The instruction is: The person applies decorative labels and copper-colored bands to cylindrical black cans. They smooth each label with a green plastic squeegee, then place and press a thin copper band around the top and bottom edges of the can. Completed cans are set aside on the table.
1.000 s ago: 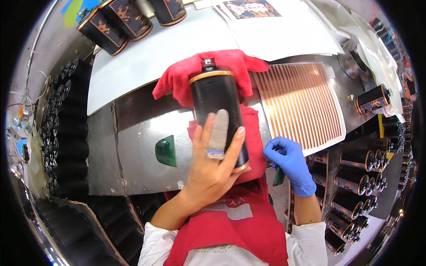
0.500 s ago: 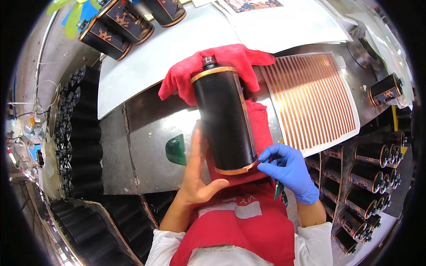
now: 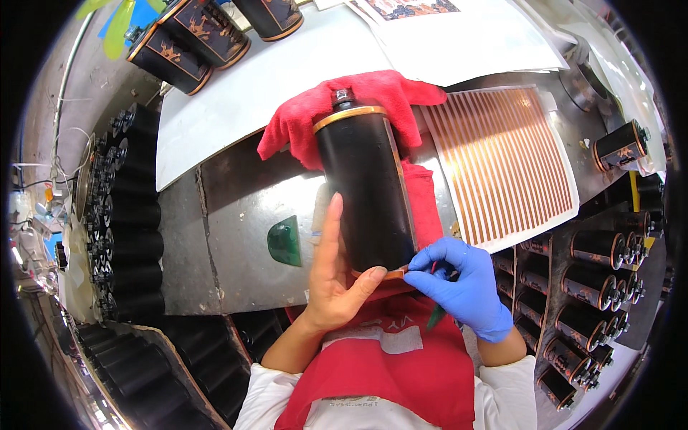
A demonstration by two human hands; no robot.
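Observation:
A black, flat-sided bottle (image 3: 364,190) with a dark stopper lies tilted on a red cloth (image 3: 398,107), its base toward me. My bare left hand (image 3: 335,287) holds its lower left side, fingers stretched along the wall and thumb at the base edge. A copper-coloured strip (image 3: 393,274) runs along that edge. At the lower right corner my blue-gloved right hand (image 3: 459,283) pinches the strip's end. A green translucent scraper (image 3: 436,316) pokes out below the glove, tucked in that hand. Another green scraper (image 3: 284,241) lies on the metal table, left of the bottle.
A white sheet of copper strips (image 3: 505,165) lies right of the bottle. Several decorated black bottles (image 3: 204,32) stand at the far left; another bottle (image 3: 620,147) is at the right. Rows of black bottles (image 3: 132,215) line the left side, with racks (image 3: 591,287) of more at lower right.
My left hand has moved right and now touches the bottle, its thumb at the base. My right hand has shifted left, closing on the strip at the corner.

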